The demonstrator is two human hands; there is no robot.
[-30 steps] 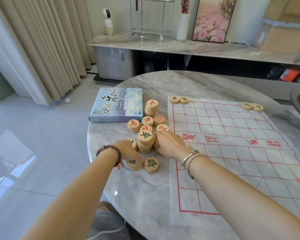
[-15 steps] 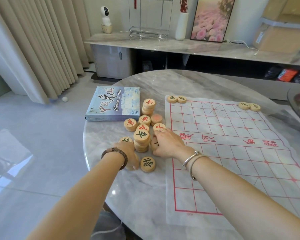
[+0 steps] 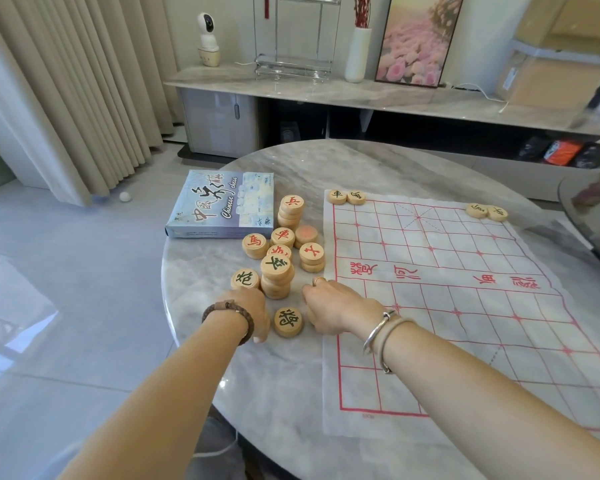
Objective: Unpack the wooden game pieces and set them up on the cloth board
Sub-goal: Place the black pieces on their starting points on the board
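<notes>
The left grip [image 3: 253, 315] and right grip [image 3: 329, 306] rest on the counter [image 3: 284, 393] at frame centre, fingers curled down. Whether either holds a piece cannot be determined. Stacked wooden pieces [image 3: 278, 268] stand just above them, left of the cloth board [image 3: 465, 306]. One placed pair [image 3: 346, 196] sits at the board's upper-left corner, and a second pair [image 3: 486, 212] at its upper-right.
</notes>
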